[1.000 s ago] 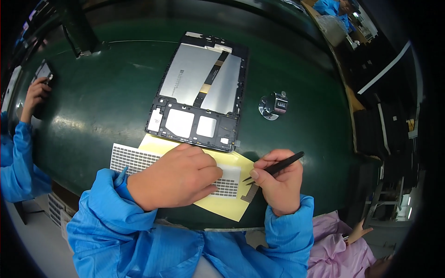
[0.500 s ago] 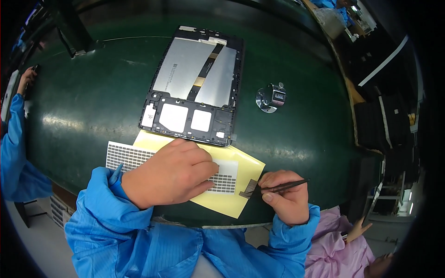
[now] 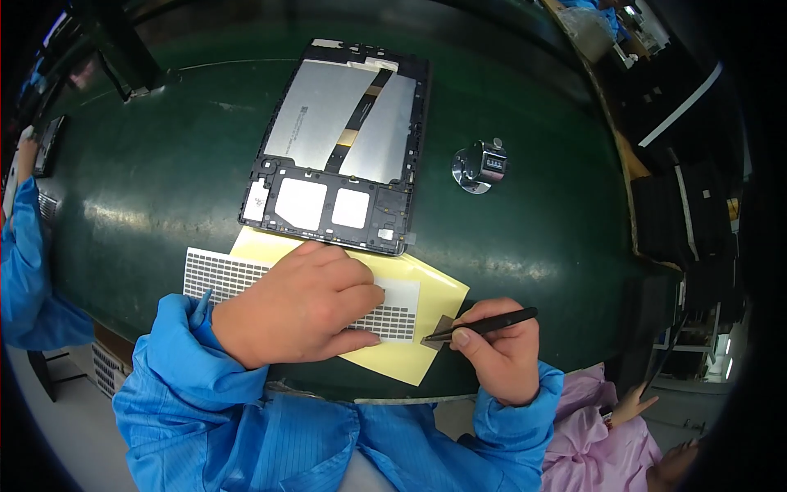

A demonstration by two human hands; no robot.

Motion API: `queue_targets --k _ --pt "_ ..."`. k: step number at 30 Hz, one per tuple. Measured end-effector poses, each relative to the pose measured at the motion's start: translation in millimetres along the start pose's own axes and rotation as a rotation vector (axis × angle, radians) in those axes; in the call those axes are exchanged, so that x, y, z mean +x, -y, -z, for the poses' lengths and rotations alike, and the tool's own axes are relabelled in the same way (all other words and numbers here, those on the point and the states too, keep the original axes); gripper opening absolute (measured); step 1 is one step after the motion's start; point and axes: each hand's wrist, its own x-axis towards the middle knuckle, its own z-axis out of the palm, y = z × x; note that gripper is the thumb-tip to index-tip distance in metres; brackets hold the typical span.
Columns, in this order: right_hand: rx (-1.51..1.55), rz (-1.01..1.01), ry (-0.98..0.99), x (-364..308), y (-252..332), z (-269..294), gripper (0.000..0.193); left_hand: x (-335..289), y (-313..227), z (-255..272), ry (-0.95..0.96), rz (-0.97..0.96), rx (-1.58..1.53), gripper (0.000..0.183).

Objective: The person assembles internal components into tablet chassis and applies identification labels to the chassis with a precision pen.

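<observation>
My right hand (image 3: 502, 351) is closed around black tweezers (image 3: 490, 323). Their tips reach the small dark grey piece (image 3: 443, 327) at the right side of a yellow backing sheet (image 3: 393, 358). My left hand (image 3: 305, 305) lies across a white sticker sheet (image 3: 221, 272) with rows of small grey rectangles, its fingers curled and the fingertips hidden. Just beyond the knuckles is an opened tablet (image 3: 328, 156), its black frame and silver back plate showing. A black and gold flat cable (image 3: 352, 127) runs slantwise over that plate.
A chrome tally counter (image 3: 481, 167) stands on the green tabletop (image 3: 525, 238), right of the tablet. At the left, another person's blue sleeve (image 3: 26, 254) is near a dark flat device (image 3: 52, 146). A person in pink (image 3: 594, 435) is at the lower right.
My right hand has turned the tweezers, so their tips now point left onto the grey piece. My left hand stays nearly still. The other person's hand at the left has drawn back from the dark device.
</observation>
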Motion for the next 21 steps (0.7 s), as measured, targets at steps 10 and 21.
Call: queue_targets --k 10,21 --pt "-0.006 -0.036 -0.025 3 0 -5 0.017 -2 2 -1 0.016 0.019 -0.001 0.038" --pt "0.247 -0.081 -0.095 10 4 -1 0.015 -2 4 1 -0.009 -0.008 -0.022 0.036"
